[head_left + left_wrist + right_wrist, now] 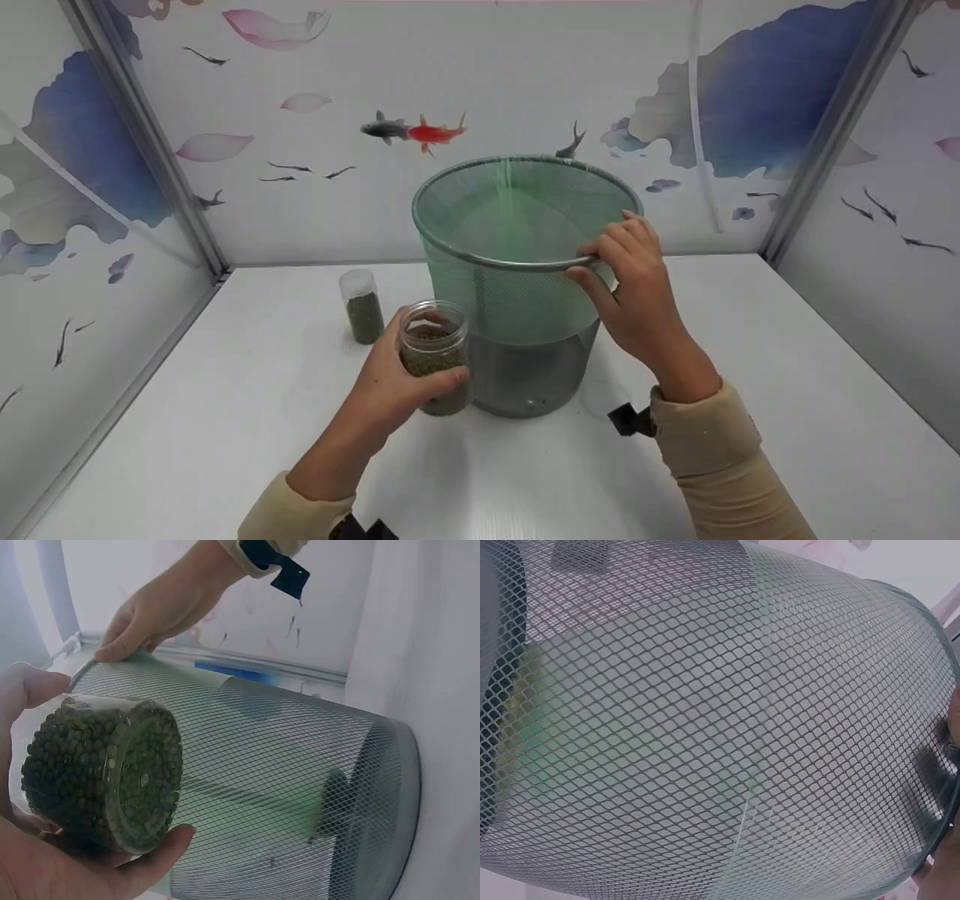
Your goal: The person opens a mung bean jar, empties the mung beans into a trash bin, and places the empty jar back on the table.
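My left hand (397, 382) grips a clear plastic jar (436, 364) of green beans, fingers and thumb around its side. The jar's mouth is uncovered and stands in front of the bin's left side. In the left wrist view the beans (71, 757) show as mung beans, packed against the wall and base. A grey mesh wastebasket (525, 375) stands upright, lined with a thin green bag (465, 307) folded over its rim. My right hand (637, 292) pinches the rim and bag edge at the right front. Through the mesh, a dark clump (331, 802) shows low inside.
A second clear container (364, 311) with green contents and a whitish top stands left of the bin. The white tabletop (225, 420) is enclosed by printed panels (495, 82) with metal corner posts (161, 142).
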Tool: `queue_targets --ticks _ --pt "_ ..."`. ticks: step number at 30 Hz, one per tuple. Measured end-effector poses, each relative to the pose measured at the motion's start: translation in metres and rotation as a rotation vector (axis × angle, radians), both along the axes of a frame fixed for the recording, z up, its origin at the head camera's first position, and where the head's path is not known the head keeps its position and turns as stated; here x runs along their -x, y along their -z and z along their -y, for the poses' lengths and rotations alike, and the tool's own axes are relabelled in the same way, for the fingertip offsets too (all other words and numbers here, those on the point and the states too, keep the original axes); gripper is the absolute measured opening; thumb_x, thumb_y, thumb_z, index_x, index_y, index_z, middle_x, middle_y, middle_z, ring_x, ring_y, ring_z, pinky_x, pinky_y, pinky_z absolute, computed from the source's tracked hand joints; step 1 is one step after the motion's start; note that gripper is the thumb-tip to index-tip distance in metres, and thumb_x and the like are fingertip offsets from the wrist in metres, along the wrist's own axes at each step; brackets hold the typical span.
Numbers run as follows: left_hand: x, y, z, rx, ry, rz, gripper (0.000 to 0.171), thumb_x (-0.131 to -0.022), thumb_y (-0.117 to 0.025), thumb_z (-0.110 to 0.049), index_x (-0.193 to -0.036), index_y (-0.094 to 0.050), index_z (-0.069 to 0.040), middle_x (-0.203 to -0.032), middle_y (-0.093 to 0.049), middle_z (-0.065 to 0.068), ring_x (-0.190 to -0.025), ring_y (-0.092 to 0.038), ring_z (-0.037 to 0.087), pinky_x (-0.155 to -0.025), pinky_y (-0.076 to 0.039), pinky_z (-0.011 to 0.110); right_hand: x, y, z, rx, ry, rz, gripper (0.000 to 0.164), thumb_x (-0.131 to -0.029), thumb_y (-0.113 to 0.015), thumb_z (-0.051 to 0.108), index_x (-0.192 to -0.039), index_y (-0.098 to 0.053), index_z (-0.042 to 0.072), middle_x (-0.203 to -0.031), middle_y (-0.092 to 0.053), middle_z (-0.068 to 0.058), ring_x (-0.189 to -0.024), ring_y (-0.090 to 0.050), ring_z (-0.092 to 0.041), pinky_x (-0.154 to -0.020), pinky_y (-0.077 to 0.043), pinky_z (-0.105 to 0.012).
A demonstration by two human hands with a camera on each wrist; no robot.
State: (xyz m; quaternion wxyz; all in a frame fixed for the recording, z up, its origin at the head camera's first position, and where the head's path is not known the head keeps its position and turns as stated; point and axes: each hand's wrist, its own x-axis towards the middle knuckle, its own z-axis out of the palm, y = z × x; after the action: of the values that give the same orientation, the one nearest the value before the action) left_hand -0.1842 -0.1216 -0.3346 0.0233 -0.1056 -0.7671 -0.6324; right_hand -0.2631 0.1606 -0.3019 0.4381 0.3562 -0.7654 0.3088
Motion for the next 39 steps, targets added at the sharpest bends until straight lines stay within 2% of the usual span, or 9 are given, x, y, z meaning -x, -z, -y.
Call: queue_targets --ticks 3,6,9,12,16,23,31,39 --pt "0.0 -0.009 0.008 -0.078 -0.021 0.002 0.063 -0.079 -0.078 -0.013 -0.134 -0.048 -0.018 -0.134 -0.05 0.01 -0.124 -0.048 0.028 -0.098 -0.043 0.056 0.0 0.0 0.0 -0.002 0.002 -0.003 0.017 -0.089 -0.07 0.019 -0.09 -0.062 0.005 -0.08 -0.052 -0.006 -0.084 -0.047 -0.024 -0.116 -0.022 -0.051" --pt "0.007 -0.019 0.016 -0.163 -0.055 0.011 0.063 -0.082 -0.073 -0.007 -0.138 -0.045 -0.016 -0.136 -0.045 0.011 -0.124 -0.045 0.029 -0.099 -0.041 0.055 -0.001 0.0 0.0 -0.001 0.0 -0.005 0.017 -0.089 -0.07 0.02 -0.09 -0.062 0.005 -0.081 -0.053 -0.006 -0.085 -0.047 -0.024 -0.115 -0.022 -0.052" --pt "0.021 -0.029 0.023 -0.214 -0.105 0.016 0.063 -0.085 -0.072 -0.011 -0.14 -0.042 -0.016 -0.138 -0.042 0.012 -0.125 -0.041 0.03 -0.099 -0.04 0.054 -0.001 0.001 0.0 0.0 0.002 -0.004 0.018 -0.09 -0.07 0.021 -0.09 -0.062 0.005 -0.081 -0.053 -0.007 -0.085 -0.047 -0.025 -0.115 -0.022 -0.053" --pt "0.038 -0.038 0.029 -0.2 -0.174 0.037 0.066 -0.086 -0.076 -0.025 -0.141 -0.041 -0.015 -0.139 -0.04 0.012 -0.126 -0.039 0.03 -0.102 -0.038 0.054 -0.001 0.001 -0.001 0.002 0.003 -0.007 0.019 -0.09 -0.069 0.022 -0.09 -0.062 0.004 -0.082 -0.054 -0.007 -0.085 -0.048 -0.025 -0.115 -0.022 -0.053" --pt "0.057 -0.053 0.034 -0.094 -0.254 0.059 0.078 -0.08 -0.081 -0.042 -0.141 -0.043 -0.013 -0.141 -0.043 0.011 -0.127 -0.041 0.029 -0.106 -0.037 0.054 -0.001 0.002 -0.002 0.004 0.004 -0.012 0.021 -0.091 -0.069 0.023 -0.09 -0.062 0.004 -0.081 -0.053 -0.007 -0.084 -0.047 -0.025 -0.114 -0.023 -0.053" --pt "0.077 -0.082 0.033 0.038 -0.306 -0.061 0.067 -0.079 -0.082 -0.036 -0.133 -0.05 -0.013 -0.133 -0.052 0.01 -0.122 -0.05 0.026 -0.101 -0.042 0.053 0.0 0.002 0.0 -0.007 0.01 -0.005 0.02 -0.091 -0.069 0.022 -0.09 -0.062 0.004 -0.082 -0.053 -0.007 -0.086 -0.047 -0.025 -0.115 -0.022 -0.053" --pt "0.108 -0.107 0.029 0.36 -0.353 -0.221 0.056 -0.079 -0.079 -0.033 -0.124 -0.055 -0.01 -0.121 -0.06 0.009 -0.111 -0.059 0.022 -0.093 -0.049 0.042 0.0 0.003 0.001 -0.044 0.038 -0.009 0.02 -0.092 -0.068 0.023 -0.091 -0.061 0.004 -0.085 -0.053 -0.007 -0.09 -0.048 -0.024 -0.116 -0.021 -0.051" --pt "0.124 -0.131 0.023 0.638 -0.365 -0.245 0.074 -0.077 -0.074 -0.036 -0.14 -0.046 -0.009 -0.124 -0.061 0.01 -0.109 -0.058 0.024 -0.092 -0.049 0.043 0.0 0.003 0.0 -0.023 0.036 -0.015 0.024 -0.093 -0.066 0.027 -0.091 -0.062 0.004 -0.084 -0.052 -0.007 -0.088 -0.047 -0.024 -0.116 -0.021 -0.051"
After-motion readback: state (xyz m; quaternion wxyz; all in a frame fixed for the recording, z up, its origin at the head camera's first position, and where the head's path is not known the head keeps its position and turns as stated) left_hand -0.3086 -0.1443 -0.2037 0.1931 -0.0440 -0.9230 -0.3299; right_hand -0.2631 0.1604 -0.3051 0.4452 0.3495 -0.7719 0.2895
